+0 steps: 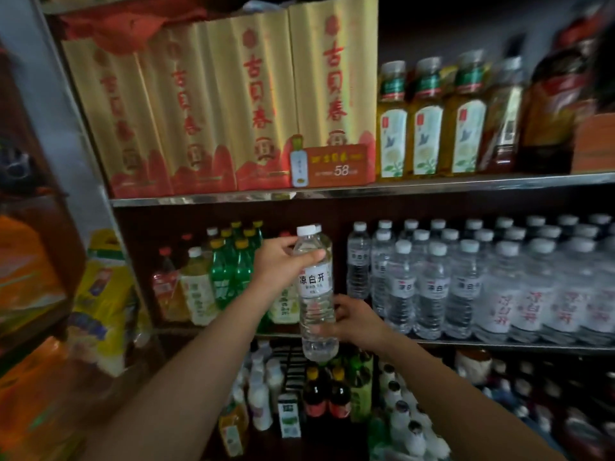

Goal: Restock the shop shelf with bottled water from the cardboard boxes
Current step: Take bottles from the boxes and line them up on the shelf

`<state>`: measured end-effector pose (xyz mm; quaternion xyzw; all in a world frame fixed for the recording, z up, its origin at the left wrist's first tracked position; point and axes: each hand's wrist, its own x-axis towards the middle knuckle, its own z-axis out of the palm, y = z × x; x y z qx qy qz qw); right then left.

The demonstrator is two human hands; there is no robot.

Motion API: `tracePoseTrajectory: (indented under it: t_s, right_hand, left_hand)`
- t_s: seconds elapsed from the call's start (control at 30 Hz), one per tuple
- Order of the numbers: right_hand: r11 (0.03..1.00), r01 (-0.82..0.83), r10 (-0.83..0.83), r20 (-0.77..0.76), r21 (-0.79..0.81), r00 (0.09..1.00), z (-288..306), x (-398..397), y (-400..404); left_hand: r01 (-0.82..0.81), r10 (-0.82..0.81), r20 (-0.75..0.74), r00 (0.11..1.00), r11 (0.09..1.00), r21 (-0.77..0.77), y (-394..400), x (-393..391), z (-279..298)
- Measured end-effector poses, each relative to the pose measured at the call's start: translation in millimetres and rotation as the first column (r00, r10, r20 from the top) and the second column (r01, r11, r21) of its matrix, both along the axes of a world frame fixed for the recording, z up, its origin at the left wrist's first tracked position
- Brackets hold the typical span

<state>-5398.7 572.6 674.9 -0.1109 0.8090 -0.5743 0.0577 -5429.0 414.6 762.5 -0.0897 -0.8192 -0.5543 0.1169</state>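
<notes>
While both arms reach toward the shelf, one water bottle [315, 294] hangs upright in front of the middle shelf [466, 344], held clear of it. It sits just left of the stocked rows, in front of a gap between them and the soft drinks.

Left hand [283, 264]: wrapped round the bottle's shoulder, just under the white cap, thumb across the front above the label. Firm hold.

Right hand [356, 322]: curled round the lower body of the same bottle from the right, below the label. Fingers behind it mostly hidden.

Middle shelf, right part: rows of water bottles [482, 281], white caps, same label, packed several deep. Left part: green soda bottles [229, 261] and pale tea bottles [196, 287], standing upright.

Top shelf [432, 183]: gold gift boxes [216, 104] with red lettering, a red price card [336, 168] reading 58 leaning against them, amber drink bottles [426, 121] to the right.

Bottom level: dark sauce bottles [326, 390], small white bottles [259, 394], a juice carton [289, 419]. Blurred.

Far left: yellow bags [103, 294], out of focus.
</notes>
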Motion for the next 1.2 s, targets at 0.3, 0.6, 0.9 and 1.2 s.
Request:
tracePoseTrajectory:
  t_s: [0.3,0.6,0.9,1.2]
  right_hand:
    - [0.938,0.34,-0.334,-0.084,0.073,0.939,-37.9,-24.5,50.2]
    - [0.782,0.572,-0.533,-0.21,0.248,0.82,-77.2,-51.4,45.4]
    - [0.716,0.619,-0.572,-0.237,0.323,0.785,-92.0,-89.2,32.5]
    - [0.749,0.628,-0.597,-0.194,0.21,0.778,-104.8,-117.1,31.6]
  left_hand:
    - [0.029,-0.028,0.027,0.999,0.999,-0.035,77.8,-34.7,-33.7]
    - [-0.012,0.012,0.03,0.999,1.0,-0.015,113.4,-67.6,-81.6]
    - [-0.042,0.043,-0.033,0.999,0.998,0.039,138.1,-104.8,-83.4]
    - [-0.033,0.031,0.036,0.999,0.997,0.067,142.1,-140.3,-82.7]
